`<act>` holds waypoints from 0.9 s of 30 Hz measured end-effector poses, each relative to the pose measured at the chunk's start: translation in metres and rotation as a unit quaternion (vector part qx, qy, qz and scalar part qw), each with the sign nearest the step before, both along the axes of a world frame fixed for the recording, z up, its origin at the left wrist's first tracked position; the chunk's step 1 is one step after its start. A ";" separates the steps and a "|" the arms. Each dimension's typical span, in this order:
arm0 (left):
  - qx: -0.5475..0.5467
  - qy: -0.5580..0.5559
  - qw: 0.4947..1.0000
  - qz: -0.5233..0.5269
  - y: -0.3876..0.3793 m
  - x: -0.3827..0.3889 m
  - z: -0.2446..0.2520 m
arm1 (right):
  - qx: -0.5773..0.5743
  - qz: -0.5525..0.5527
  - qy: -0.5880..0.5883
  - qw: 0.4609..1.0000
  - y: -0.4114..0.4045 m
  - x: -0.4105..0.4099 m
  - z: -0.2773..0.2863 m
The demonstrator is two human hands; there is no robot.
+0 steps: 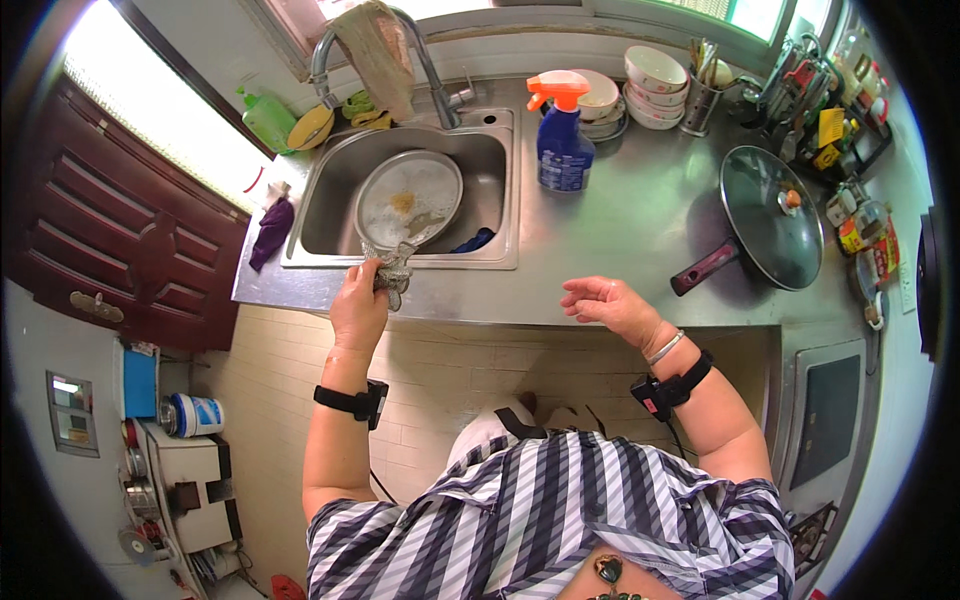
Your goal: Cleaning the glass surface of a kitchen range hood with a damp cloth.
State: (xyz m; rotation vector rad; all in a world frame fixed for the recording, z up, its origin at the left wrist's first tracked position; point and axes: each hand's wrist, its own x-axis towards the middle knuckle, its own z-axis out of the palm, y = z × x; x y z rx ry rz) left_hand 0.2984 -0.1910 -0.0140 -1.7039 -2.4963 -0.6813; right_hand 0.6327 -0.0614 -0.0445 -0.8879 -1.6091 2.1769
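My left hand (360,304) grips a crumpled grey mesh scouring cloth (394,276) at the front rim of the steel sink (300,225). In the basin a round metal pan (420,187) leans at a tilt, with a yellowish-brown patch and wet marks on its surface. A dark blue cloth (474,241) lies in the basin's front right corner. My right hand (611,306) hovers over the counter's front edge, fingers loosely curled and apart, holding nothing. Nearest to it is the handle of a lidded frying pan (706,268).
A blue spray bottle with an orange trigger (564,146) stands right of the sink. Bowls (654,90) are stacked behind it. A beige cloth (375,56) hangs over the faucet (442,101). A purple cloth (272,232) lies left of the sink, and a green pump bottle (268,120) stands behind.
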 end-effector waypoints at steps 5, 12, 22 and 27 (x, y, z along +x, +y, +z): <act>-0.030 0.038 0.999 -0.002 0.015 -0.033 0.002 | 0.035 -0.018 0.004 0.999 0.009 -0.014 -0.002; -0.118 0.053 0.990 -0.051 0.081 -0.124 -0.001 | 0.037 -0.086 -0.020 0.995 0.026 -0.066 -0.006; -0.344 0.062 0.871 -0.346 0.199 -0.160 -0.061 | 0.039 -0.247 -0.068 0.966 0.010 -0.122 0.001; -0.388 0.046 0.787 -0.477 0.250 -0.096 -0.128 | 0.025 -0.321 -0.108 0.941 -0.036 -0.106 -0.009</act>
